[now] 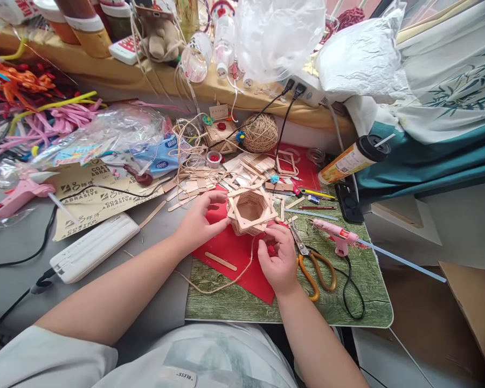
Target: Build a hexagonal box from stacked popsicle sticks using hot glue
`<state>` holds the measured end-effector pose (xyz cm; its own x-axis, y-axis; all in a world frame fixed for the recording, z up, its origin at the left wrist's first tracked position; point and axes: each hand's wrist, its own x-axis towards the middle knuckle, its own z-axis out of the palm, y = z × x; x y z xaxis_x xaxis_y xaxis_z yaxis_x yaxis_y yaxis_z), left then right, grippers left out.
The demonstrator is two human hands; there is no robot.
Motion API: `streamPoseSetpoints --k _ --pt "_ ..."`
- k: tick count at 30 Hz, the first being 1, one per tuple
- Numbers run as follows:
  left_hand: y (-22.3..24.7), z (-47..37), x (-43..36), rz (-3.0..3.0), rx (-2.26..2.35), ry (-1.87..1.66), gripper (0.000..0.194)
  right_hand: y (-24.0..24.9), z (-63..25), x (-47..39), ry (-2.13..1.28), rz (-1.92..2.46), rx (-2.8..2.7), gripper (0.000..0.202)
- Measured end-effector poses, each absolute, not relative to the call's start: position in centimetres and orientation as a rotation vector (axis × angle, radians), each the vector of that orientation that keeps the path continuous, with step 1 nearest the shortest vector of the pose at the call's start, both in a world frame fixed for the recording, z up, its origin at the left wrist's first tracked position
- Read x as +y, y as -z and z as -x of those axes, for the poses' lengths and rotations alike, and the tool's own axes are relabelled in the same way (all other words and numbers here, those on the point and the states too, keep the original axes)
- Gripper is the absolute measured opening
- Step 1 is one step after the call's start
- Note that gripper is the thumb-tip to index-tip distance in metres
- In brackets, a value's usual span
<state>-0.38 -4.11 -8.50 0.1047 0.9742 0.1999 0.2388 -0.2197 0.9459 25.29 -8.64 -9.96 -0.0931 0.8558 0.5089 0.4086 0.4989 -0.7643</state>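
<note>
Between my hands is a hexagonal pot of stacked popsicle sticks (242, 222), its star-shaped rim facing up and its middle hollow. My left hand (200, 220) grips its left side, thumb low and fingers behind. My right hand (280, 256) has curled fingers on the pot's lower right corner. A strand of twine (242, 274) trails from below the pot across the red sheet (253, 280). On that sheet lies a loose popsicle stick (220, 261). Orange-handled scissors (314, 269) rest just right of my right hand.
A pink glue gun (339, 235) lies to the right, another pink glue gun (18, 196) far left. Behind the pot are loose sticks and a twine ball (260, 133). A drink cup (350, 159) stands at the right edge, a white power strip (95, 248) on the left.
</note>
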Motion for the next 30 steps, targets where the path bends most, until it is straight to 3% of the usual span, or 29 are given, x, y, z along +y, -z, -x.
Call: streamPoseSetpoints --k 5,30 --pt "9.09 0.33 -3.81 -1.453 1.271 -1.132 0.057 9.9 -25.25 -8.78 -0.52 1.092 -1.707 0.038" --pt "9.4 0.05 -3.68 -1.366 1.14 -1.0 0.038 9.92 -25.29 -8.9 -0.562 1.101 -1.705 0.036"
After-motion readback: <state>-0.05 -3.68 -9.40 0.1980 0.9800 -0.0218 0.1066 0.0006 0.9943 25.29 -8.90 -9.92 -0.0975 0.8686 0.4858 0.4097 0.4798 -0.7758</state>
